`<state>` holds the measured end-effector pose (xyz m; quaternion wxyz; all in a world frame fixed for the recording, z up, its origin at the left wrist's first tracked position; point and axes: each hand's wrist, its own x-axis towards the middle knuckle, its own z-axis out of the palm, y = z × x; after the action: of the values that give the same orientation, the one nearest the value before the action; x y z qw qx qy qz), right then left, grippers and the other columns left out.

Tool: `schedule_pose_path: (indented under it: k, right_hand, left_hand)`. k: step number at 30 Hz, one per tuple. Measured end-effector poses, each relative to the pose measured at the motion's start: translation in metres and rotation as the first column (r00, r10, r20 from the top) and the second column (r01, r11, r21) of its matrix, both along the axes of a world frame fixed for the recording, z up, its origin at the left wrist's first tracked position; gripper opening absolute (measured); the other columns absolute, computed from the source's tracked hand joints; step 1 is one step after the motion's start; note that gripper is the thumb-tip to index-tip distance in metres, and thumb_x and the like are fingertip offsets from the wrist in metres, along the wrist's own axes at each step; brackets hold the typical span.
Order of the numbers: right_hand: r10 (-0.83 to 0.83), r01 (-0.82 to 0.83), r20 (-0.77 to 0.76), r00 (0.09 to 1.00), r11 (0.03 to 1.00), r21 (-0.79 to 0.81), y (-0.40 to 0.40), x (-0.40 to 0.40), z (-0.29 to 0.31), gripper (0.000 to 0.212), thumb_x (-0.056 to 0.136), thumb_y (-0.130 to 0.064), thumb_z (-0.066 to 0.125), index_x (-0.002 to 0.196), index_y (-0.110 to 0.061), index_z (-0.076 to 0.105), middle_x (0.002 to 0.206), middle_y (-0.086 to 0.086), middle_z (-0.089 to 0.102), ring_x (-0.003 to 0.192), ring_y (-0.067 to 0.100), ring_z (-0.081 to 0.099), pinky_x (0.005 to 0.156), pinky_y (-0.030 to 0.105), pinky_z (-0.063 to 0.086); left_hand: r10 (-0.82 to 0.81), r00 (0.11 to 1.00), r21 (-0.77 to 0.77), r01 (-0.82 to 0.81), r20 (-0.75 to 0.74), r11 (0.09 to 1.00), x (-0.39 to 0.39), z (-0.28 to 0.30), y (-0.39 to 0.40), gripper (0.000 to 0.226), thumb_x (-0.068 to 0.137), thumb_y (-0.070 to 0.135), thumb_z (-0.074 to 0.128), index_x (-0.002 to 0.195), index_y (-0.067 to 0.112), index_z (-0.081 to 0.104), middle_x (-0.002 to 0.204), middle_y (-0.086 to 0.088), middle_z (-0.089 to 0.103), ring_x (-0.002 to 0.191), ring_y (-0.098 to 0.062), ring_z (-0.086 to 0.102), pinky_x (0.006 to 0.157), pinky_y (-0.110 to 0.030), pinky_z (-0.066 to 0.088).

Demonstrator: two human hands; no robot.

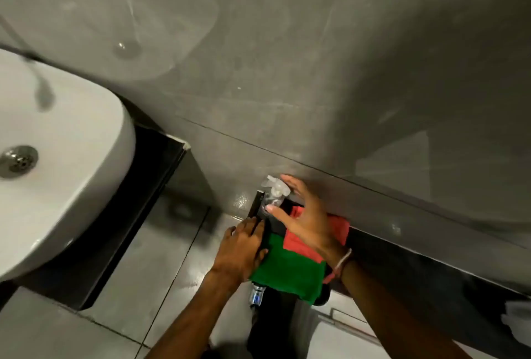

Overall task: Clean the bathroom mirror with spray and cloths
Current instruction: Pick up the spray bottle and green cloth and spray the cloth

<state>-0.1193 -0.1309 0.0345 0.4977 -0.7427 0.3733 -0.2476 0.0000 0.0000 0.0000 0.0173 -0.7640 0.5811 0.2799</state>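
Observation:
A small clear spray bottle (274, 193) with a white trigger head stands at the far end of a narrow black stand (258, 204) against the grey wall. A red cloth (299, 244) and a green cloth (287, 271) lie folded on the stand, the green one nearer me. My right hand (306, 215) reaches over the red cloth, with fingers spread around the bottle's head and the thumb at its front. My left hand (241, 248) lies flat on the stand's left edge, its thumb on the green cloth.
A white basin (74, 140) with a metal drain (18, 160) sits on a dark counter at the left. The glossy grey tiled wall (316, 56) reflects the basin. A white fixture (344, 338) is below right, and grey floor tiles (161, 266) lie between.

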Motion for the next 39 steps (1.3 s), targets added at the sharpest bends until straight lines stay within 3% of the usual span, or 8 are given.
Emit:
schedule_pose_path:
  k: [4,10,13,16,21,26,32,39]
  right_hand:
    - [0.152,-0.152,-0.013,0.988,0.988,-0.019,-0.011,0.028,-0.017,0.059,0.083,-0.041,0.083,0.136,-0.020,0.065,0.133,-0.007,0.072,0.123,-0.005,0.066,0.105,0.014,0.051]
    - [0.130,-0.115,0.049,0.990,0.965,-0.234,-0.006,0.040,-0.038,0.048,0.100,-0.037,0.060,0.129,0.001,0.068,0.121,0.013,0.071,0.112,0.024,0.070,0.100,0.036,0.058]
    - [0.071,-0.052,0.072,0.995,0.969,-0.240,0.000,0.042,-0.023,0.052,0.102,-0.040,0.056,0.134,0.000,0.065,0.123,0.014,0.072,0.116,0.021,0.070,0.103,0.024,0.055]
    - [0.048,-0.016,0.123,0.991,0.969,-0.248,0.005,0.042,0.016,0.054,0.102,-0.050,0.053,0.140,-0.013,0.062,0.126,0.006,0.073,0.116,0.012,0.068,0.103,0.010,0.048]
    - [-0.039,0.155,0.346,0.938,0.937,-0.315,0.008,0.053,0.131,0.053,0.103,-0.058,0.044,0.138,-0.022,0.062,0.115,-0.005,0.074,0.090,-0.009,0.068,0.081,0.015,0.055]
    - [-0.046,0.346,0.611,0.791,0.856,-0.384,0.010,0.075,0.282,0.064,0.108,-0.056,0.028,0.127,-0.011,0.069,0.093,0.004,0.074,0.064,0.009,0.066,0.069,0.006,0.047]
    - [0.110,0.362,0.738,0.665,0.817,-0.449,0.022,0.124,0.426,0.048,0.102,-0.067,0.032,0.117,-0.037,0.067,0.088,-0.009,0.072,0.053,0.017,0.065,0.057,0.022,0.051]
    - [0.201,0.413,0.708,0.677,0.692,-0.592,0.033,0.167,0.509,0.051,0.105,-0.061,0.031,0.102,-0.032,0.073,0.062,-0.001,0.065,0.048,0.014,0.064,0.049,0.026,0.052]
  left_hand:
    - [-0.022,0.987,0.061,0.012,0.157,0.998,-0.001,-0.023,-0.013,0.060,0.092,0.044,0.060,0.144,0.019,0.042,0.145,-0.008,0.051,0.132,-0.031,0.041,0.105,-0.046,0.035]
    - [0.177,0.979,0.026,-0.180,0.099,0.983,-0.011,-0.035,-0.007,0.052,0.086,0.039,0.068,0.133,0.023,0.053,0.133,-0.008,0.052,0.121,-0.031,0.044,0.097,-0.041,0.041]
    - [0.233,0.965,0.027,-0.231,-0.121,0.973,-0.009,-0.022,-0.003,0.040,0.086,0.029,0.068,0.122,0.025,0.052,0.125,-0.009,0.061,0.116,-0.033,0.056,0.092,-0.042,0.052]
    - [0.326,0.758,0.017,-0.384,-0.565,0.923,0.003,0.012,-0.002,0.030,0.082,0.008,0.070,0.101,0.023,0.053,0.099,-0.011,0.068,0.094,-0.030,0.066,0.086,-0.048,0.056]
    - [0.116,0.682,-0.228,-0.392,-0.722,0.891,0.048,0.147,-0.015,0.041,0.071,0.016,0.090,0.105,0.018,0.068,0.058,0.021,0.057,0.055,0.002,0.046,0.055,-0.018,0.039]
    - [-0.071,0.731,-0.514,-0.405,-0.679,0.756,0.125,0.339,-0.016,0.014,0.077,0.016,0.085,0.090,0.014,0.079,0.078,0.002,0.079,0.078,-0.001,0.068,0.072,-0.016,0.053]
    - [-0.211,0.910,-0.820,-0.197,-0.357,0.537,0.187,0.561,-0.015,0.019,0.094,0.029,0.066,0.093,0.013,0.076,0.083,0.007,0.078,0.078,-0.002,0.071,0.064,-0.020,0.057]
    - [-0.186,0.978,-0.845,0.022,-0.093,0.535,0.217,0.684,-0.015,0.020,0.097,0.029,0.066,0.101,0.013,0.077,0.097,-0.010,0.080,0.085,-0.022,0.078,0.068,-0.026,0.061]
